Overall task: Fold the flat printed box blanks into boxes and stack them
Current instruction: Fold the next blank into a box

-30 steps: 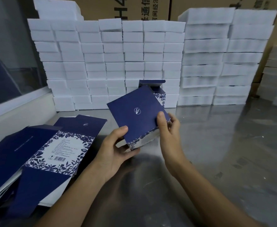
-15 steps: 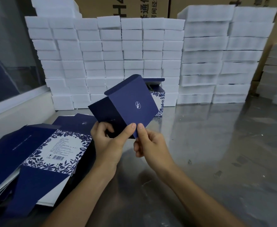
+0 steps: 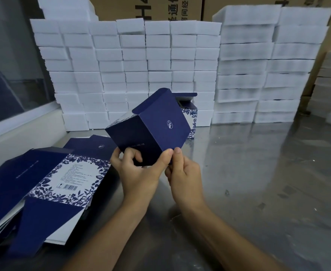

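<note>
Box (image 3: pixel 151 128): light, thin printed card, easily creased; best held at edges and folds.
Left hand (image 3: pixel 139 169): gripped its lower panel.
Right hand (image 3: pixel 182 173): pinched the bottom corner.

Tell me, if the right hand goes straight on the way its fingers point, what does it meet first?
Probably the blue box that the right hand already pinches at its lower corner; the fingers point up into it.

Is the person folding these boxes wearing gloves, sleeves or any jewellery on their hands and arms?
No. The left hand and right hand are both bare, without gloves, and no rings, watch or bracelet show. Both forearms are uncovered down to the picture's bottom edge, so no sleeve is in view. The fingernails look short and unpainted.
</note>
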### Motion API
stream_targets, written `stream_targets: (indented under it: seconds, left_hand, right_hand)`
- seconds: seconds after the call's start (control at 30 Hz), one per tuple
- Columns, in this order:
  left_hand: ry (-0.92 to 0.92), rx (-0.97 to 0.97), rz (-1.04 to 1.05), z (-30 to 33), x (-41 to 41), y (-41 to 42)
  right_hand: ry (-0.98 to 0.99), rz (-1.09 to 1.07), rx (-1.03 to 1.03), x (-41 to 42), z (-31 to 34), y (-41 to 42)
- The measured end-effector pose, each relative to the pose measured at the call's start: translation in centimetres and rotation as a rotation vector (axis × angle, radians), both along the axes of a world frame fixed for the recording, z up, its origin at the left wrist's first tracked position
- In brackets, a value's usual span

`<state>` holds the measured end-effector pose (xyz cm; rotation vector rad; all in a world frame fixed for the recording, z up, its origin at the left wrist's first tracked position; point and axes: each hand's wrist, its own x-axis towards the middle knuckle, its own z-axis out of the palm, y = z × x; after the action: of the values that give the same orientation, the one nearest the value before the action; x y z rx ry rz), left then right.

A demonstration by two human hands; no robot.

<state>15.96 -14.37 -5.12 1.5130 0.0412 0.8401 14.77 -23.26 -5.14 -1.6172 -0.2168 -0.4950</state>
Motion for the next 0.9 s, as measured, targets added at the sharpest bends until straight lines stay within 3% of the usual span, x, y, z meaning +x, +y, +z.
stream_targets:
  seconds: [0.1,0.27,0.4,0.73,0.9]
  left_hand:
    - [0.051,-0.039,-0.061,0.3,-0.2,0.3]
    - [0.12,-0.209,-0.362,0.7,-0.4,1.3]
    - [0.135,-0.157,-0.492,0.9,-0.4,1.6]
    - [0.258,-0.079,-0.522,0.3,-0.3,2.4]
    - [0.313,-0.098,-0.559,0.1,-0.2,2.6]
  right_hand:
    - [0.006,0.03,0.017,0.0,0.0,0.0]
    - [0.055,0.088,0.076,0.0,0.4,-0.4]
    - [0.096,0.034,0.166,0.3,1.3,-1.5]
    - [0.007,0.063,0.109,0.8,0.8,-1.9]
    - [0.047,0.052,0.19,0.8,1.2,-2.3]
